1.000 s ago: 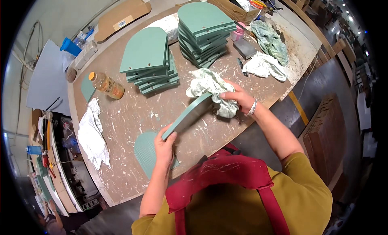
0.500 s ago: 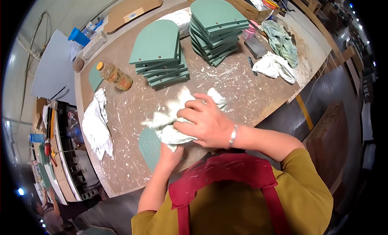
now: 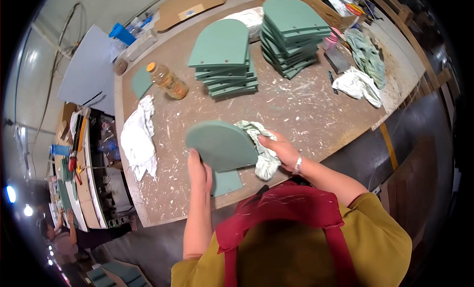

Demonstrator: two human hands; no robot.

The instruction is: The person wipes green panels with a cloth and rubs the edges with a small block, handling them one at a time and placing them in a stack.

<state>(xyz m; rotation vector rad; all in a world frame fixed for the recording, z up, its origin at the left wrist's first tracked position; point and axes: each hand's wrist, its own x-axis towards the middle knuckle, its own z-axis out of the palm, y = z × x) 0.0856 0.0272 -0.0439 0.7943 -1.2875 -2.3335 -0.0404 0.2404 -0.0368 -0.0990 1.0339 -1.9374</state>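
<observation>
Two hands are on one green half-round panel, held just above the near edge of the workbench. Your left hand is closed on the panel's near rim, fingers wrapped under it. Your right hand is closed around a stained rag, pressing it against the panel's right side. A second ago the panel stood on edge, seen thin; half a second ago the rag and your right hand covered it; now its broad face is turned up toward you, so I judge the wiping has passed from the edge to the face. Its straight edge lies at the right by the rag and its curved end points left, so the long axis runs roughly across you, tilted a little. Below it another green piece lies flat on the bench. To the left lies a white cloth. Farther off stand a bottle and two stacks of green panels.
</observation>
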